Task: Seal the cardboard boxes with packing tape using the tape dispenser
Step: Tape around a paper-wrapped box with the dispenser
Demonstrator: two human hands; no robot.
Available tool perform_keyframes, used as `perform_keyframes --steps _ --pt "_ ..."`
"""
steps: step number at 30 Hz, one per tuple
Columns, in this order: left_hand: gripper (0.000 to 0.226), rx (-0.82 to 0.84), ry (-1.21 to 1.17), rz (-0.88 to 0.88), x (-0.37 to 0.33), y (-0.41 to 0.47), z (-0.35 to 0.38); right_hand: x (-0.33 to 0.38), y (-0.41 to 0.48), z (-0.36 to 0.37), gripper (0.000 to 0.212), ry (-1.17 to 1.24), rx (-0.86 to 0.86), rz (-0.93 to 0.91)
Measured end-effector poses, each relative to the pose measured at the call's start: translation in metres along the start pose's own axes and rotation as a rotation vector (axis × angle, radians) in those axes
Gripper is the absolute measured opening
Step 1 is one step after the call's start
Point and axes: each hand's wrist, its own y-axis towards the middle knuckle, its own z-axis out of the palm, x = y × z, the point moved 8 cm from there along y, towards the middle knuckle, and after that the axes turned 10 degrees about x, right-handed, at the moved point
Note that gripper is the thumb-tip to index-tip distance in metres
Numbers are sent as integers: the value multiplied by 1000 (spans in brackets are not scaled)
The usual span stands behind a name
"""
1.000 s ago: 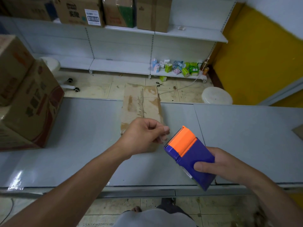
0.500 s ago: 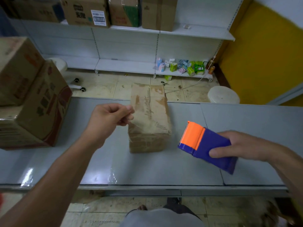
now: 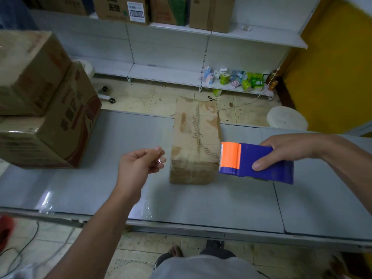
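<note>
light even, dimmish | glare on table [image 3: 141, 213] front | edges bowed, blurred, perhaps motion

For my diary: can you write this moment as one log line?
left hand: pinches tape end | right hand: grips dispenser | box: on table, between hands

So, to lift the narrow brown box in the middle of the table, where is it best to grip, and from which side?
Grip the narrow box across its two long side walls, near mid-length, coming from above. It lies flat, its long axis pointing away from the person, and looks narrow enough for one hand. The tape dispenser crowds its near right corner.
</note>
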Motion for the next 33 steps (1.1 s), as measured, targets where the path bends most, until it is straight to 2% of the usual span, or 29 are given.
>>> perform_keyframes --steps 11,14,17,18,20,21,26,28,29,31,33 --pt "19 7 -97 -75 36 14 4 0 21 2 63 -21 89 24" --pt "19 -79 -80 -18 43 9 9 -2 25 2 70 -25 105 24" --pt "9 -160 38 63 46 1 15 -4 26 3 71 -28 121 24" --pt "16 -142 87 63 48 0 20 -5 26 3 71 -33 123 26" --pt "50 -85 138 -10 59 2 28 -5 26 3 72 -41 128 31" --pt "58 -66 130 -45 66 4 31 -5 27 3 72 -40 129 34" --pt "56 27 141 -118 85 15 34 -4 28 2 75 -48 125 43" --pt "52 -42 128 -170 83 20 21 -3 27 2 75 -53 130 44" --pt "49 -135 155 -141 71 21 9 -3 27 2 74 -55 131 45" --pt "43 -264 271 79 19 18 0 -3 26 2 72 -55 132 45" --pt "39 -162 470 363 -43 15 31 -3 26 3 70 -54 136 44"
